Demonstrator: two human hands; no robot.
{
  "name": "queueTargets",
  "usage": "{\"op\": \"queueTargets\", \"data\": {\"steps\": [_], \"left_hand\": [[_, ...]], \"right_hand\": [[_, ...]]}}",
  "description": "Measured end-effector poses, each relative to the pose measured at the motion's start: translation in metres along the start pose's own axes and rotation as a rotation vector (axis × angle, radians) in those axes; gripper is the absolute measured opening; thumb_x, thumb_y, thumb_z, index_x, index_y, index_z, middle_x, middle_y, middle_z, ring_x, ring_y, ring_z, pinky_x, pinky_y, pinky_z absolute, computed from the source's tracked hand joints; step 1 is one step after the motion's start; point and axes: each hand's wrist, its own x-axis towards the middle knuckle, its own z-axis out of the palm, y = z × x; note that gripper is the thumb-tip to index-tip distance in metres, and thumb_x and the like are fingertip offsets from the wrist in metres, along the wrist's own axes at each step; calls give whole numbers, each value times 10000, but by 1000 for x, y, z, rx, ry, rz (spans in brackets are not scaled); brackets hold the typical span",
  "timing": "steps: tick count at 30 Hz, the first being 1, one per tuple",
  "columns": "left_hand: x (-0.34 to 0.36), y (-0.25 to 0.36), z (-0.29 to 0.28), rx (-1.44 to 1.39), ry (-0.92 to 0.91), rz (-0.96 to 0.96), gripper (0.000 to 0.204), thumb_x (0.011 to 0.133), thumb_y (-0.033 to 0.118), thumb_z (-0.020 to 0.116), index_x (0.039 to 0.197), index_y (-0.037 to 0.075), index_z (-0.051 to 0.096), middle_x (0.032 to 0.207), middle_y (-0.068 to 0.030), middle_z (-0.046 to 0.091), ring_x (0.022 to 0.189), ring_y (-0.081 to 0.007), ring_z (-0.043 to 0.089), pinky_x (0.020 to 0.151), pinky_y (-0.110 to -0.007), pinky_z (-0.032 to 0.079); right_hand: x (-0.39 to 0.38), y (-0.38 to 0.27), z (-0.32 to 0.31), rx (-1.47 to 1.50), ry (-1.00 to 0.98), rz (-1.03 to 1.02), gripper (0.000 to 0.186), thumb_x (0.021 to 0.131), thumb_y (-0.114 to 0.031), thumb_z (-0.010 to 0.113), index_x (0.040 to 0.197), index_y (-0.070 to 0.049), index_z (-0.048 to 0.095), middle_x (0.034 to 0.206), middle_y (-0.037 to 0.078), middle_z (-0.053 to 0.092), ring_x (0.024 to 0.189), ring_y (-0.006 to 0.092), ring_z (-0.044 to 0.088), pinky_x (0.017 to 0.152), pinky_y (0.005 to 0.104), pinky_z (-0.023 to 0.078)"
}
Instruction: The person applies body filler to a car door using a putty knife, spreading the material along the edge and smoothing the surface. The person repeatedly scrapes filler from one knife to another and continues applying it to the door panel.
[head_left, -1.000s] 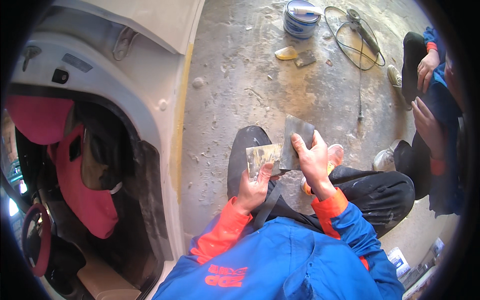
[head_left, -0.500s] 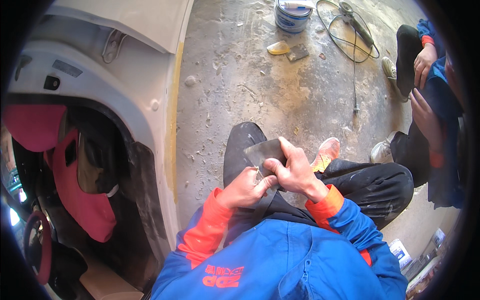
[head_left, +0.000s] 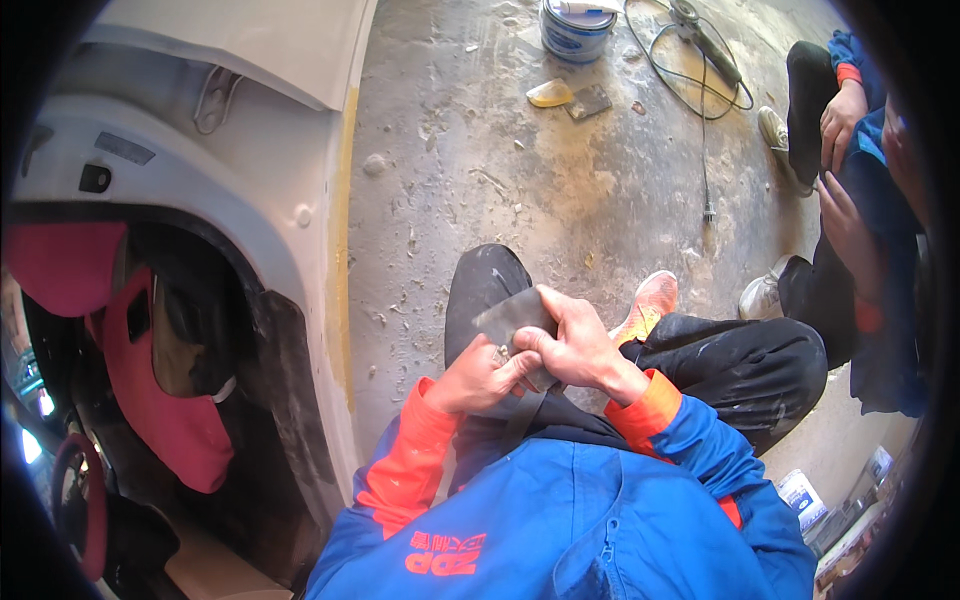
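Note:
Over my lap, a flat grey plate (head_left: 503, 320), like a putty scraper, is held between both hands. My right hand (head_left: 582, 347) grips it from the right, thumb on its upper face and fingers curled over the far edge. My left hand (head_left: 475, 380) is closed at the plate's near left side, thumb and index finger pressed together. Pale crumbs, perhaps filler, cling near the left fingertips. Whatever sits inside the left fingers is mostly hidden.
At left stands a pale vehicle body (head_left: 270, 160) with an open doorway and pink seats. A tin (head_left: 577, 35), a yellow-topped piece (head_left: 550, 93), a grey square (head_left: 589, 102) and a corded grinder (head_left: 715, 50) lie ahead. Another person's hand (head_left: 843, 122) shows at right.
Both hands have shifted slightly left with the grey plate. The left fingers sit closer under the right thumb, covering more of the plate's near side.

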Motion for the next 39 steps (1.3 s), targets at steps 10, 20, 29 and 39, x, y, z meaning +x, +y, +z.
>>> {"op": "queueTargets", "data": {"steps": [10, 20, 29, 39], "left_hand": [[6, -18, 8, -166, 297, 115, 342, 1009, 323, 685, 1109, -3, 702, 898, -83, 741, 709, -127, 694, 606, -277, 567], [4, -14, 11, 65, 189, 133, 360, 1050, 324, 613, 1011, -23, 698, 736, -67, 698, 622, -124, 660, 573, -301, 528], [8, -13, 16, 26, 171, 101, 354, 1060, 330, 591, 1020, -7, 692, 686, -89, 669, 635, -119, 655, 589, -317, 529], [11, -8, 14, -234, 368, 173, 326, 1036, 262, 652, 1222, -6, 655, 1130, -51, 703, 974, -122, 639, 874, -251, 524]], "right_hand": [[25, 35, 0, 402, 532, 17, 283, 962, -120, 698, 1200, 19, 630, 1075, 102, 722, 972, 163, 665, 872, 322, 542], [13, 11, 3, 140, 353, -67, 250, 895, -84, 696, 1120, 16, 651, 950, 154, 741, 878, 191, 704, 780, 351, 562], [11, 2, 0, 145, 304, -61, 268, 872, -90, 717, 1101, 24, 638, 957, 167, 737, 844, 209, 716, 746, 372, 558], [22, 19, 3, 356, 421, -89, 261, 964, -83, 693, 1193, 23, 625, 1081, 98, 727, 965, 147, 662, 863, 318, 540]]}}
